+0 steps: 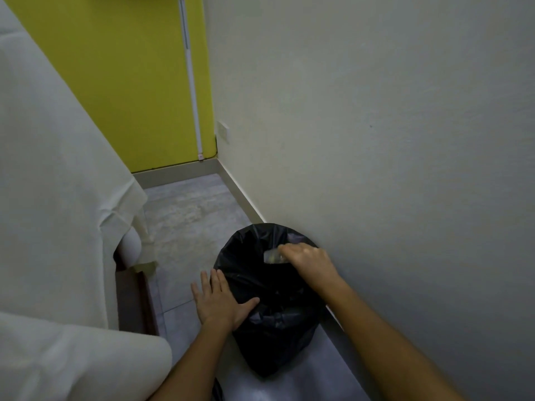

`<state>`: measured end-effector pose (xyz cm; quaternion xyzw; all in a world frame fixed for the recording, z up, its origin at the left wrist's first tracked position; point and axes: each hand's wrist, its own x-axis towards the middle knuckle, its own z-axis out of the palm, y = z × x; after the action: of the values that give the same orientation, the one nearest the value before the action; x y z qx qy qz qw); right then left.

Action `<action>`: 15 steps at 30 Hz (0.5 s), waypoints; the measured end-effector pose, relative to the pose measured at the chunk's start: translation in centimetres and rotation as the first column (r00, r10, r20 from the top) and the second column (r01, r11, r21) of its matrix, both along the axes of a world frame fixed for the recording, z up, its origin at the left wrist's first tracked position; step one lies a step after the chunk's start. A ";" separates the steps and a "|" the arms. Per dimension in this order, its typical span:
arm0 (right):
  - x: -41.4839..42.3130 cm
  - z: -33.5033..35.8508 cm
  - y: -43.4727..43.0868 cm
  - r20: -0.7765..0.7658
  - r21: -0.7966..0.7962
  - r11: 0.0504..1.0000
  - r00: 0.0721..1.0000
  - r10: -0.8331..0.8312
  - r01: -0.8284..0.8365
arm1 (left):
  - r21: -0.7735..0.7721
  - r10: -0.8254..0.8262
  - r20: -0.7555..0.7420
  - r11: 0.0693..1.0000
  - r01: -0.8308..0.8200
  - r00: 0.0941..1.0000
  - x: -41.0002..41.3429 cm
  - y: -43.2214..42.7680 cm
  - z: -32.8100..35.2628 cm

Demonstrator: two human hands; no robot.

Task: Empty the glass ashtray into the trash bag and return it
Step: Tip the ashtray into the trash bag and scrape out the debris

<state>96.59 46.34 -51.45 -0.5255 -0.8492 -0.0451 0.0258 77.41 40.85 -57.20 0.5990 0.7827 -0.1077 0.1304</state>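
Observation:
A black trash bag point(269, 311) stands on the floor against the right wall, its mouth open upward. My right hand point(309, 261) is over the bag's mouth, shut on the glass ashtray point(272, 256), which is tipped on its side over the opening; only part of the clear glass shows beside my fingers. My left hand point(220, 302) lies flat with spread fingers against the bag's left rim, thumb pressing on the plastic.
A bed with a white sheet point(58, 183) fills the left side, its dark wooden frame point(133, 302) close to the bag. A narrow strip of grey floor point(188, 221) runs ahead to a yellow wall point(130, 82). The pale wall point(376, 140) bounds the right.

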 end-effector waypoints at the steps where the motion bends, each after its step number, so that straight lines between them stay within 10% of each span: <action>1: 0.1 -0.2 -0.2 -0.013 -0.006 1.000 1.000 0.006 -0.006 | 0.002 0.000 0.002 1.000 0.000 1.000 -0.1 0.0 -0.2; 15: 2.3 -3.4 -2.1 0.336 -0.015 0.934 0.878 0.341 -0.357 | 0.034 0.005 -0.004 0.999 -0.005 1.000 -0.1 -0.1 -0.7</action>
<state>98.88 44.27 -54.83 -0.3480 -0.9205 -0.1480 -0.0981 77.31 40.75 -57.91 0.5988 0.7863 -0.0951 0.1188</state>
